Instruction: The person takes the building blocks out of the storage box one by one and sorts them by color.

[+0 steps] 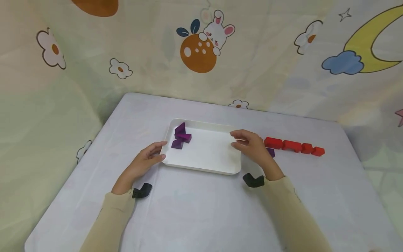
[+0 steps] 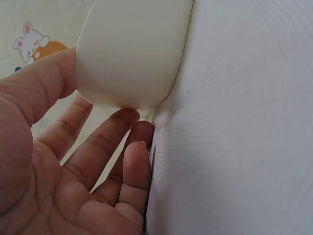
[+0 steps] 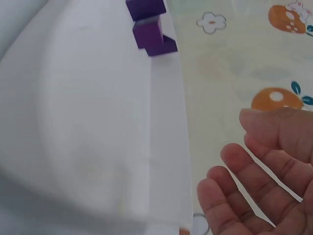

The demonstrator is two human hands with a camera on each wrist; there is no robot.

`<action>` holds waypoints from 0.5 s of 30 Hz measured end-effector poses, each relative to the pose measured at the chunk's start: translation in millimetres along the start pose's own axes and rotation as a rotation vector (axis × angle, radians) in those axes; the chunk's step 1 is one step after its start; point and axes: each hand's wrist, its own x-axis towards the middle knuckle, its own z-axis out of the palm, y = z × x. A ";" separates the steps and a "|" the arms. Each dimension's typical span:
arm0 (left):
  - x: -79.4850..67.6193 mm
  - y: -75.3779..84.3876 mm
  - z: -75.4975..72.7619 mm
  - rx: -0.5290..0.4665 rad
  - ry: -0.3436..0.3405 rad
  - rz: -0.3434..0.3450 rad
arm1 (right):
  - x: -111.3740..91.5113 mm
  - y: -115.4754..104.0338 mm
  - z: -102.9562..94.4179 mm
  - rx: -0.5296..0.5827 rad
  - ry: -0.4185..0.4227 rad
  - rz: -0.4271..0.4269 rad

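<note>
Touching the left end of a white tray [image 1: 207,150], the left hand [image 1: 145,161] of a person is right here in front of me. The two hands are wide apart, one at each end of the tray. On the left hand, the thumb and the fingers are spread and rest against the outside of the tray. The right hand [image 1: 252,145] is at the other end, with its thumb apart from its loosely bent fingers and nothing in it. I cannot tell if it touches the rim.

The tray sits on the white desk [image 1: 189,210]. Inside it, up at the left end, I see a little bunch of purple blocks [image 1: 181,136]. They are close together, and some have slanted sides. The rest of the tray's floor is bare. One more purple block [image 1: 270,152] peeks out from behind the right arm, so I cannot see all of it.

Next to that, on the right, four red blocks [image 1: 292,146] make a row on the desk.

The person wears pale yellow sleeves [image 1: 108,220]. Behind the desk hangs a cloth [image 1: 145,42] with a bunny [image 1: 216,32] and a yellow moon [image 1: 360,42] on it.
</note>
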 end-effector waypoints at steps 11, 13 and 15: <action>0.7 0.7 1.5 0.003 -0.001 -0.019 | 56.7 -19.0 38.2 0.156 -0.182 -0.039; -0.1 1.3 1.4 -0.001 0.004 -0.020 | 65.9 -23.3 48.0 0.174 -0.212 -0.025; -0.9 1.9 1.7 0.000 0.009 -0.022 | 73.7 -26.8 58.3 0.183 -0.237 -0.009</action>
